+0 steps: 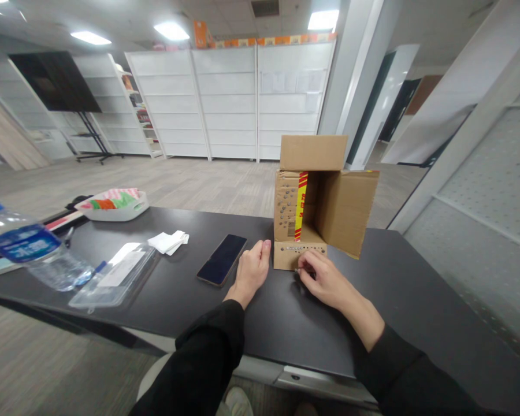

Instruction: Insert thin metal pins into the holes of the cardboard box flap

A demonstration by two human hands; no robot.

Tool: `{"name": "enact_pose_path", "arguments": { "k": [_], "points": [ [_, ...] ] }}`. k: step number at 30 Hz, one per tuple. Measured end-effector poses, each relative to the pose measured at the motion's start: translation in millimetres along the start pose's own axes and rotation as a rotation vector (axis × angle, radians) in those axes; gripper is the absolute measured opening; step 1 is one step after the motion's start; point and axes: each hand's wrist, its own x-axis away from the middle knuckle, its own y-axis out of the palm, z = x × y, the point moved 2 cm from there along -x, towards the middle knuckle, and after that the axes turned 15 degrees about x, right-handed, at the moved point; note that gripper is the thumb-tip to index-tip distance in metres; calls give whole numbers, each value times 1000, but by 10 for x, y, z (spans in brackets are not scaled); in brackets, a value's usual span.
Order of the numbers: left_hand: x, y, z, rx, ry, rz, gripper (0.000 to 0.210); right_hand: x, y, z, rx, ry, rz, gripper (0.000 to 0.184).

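Note:
A cardboard box (285, 214) stands on the dark table with its open side toward me. Its top flap sticks up, its right flap swings outward, and its bottom flap (281, 261) hangs down in front. Small grey dots and holes run along that bottom flap, and more grey dots cover the left flap beside a red-and-yellow tape strip. My right hand (325, 278) is closed in a pinch at the bottom flap's lower right, on something tiny I cannot name. Just left of the box, my left hand (252, 271) is closed with fingers curled; whatever it may hold is hidden.
Left of my left hand lies a phone (222, 259). Beyond it are folded white tissues (169, 242), a clear plastic case (117, 277), a water bottle (30, 245) and a white basket (115, 213) with colourful packets. A dotted partition (489, 208) borders the table's right side.

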Motion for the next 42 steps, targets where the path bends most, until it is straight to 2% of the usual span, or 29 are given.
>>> {"name": "enact_pose_path", "arguments": {
  "k": [5, 9, 12, 27, 42],
  "points": [
    [-1, 1, -8, -6, 4, 1, 40, 5, -5, 107, -65, 89, 178, 4],
    [-3, 4, -18, -10, 7, 1, 41, 5, 8, 193, -96, 174, 322, 12],
    [-2, 3, -20, -16, 11, 4, 41, -5, 25, 225, -104, 191, 375, 18],
    [2, 6, -19, -27, -1, -4, 42, -85, 24, 254, -58, 185, 407, 12],
    [0, 3, -11, -24, -21, -5, 42, -113, 73, 281, -14, 143, 379, 16]
  ]
}}
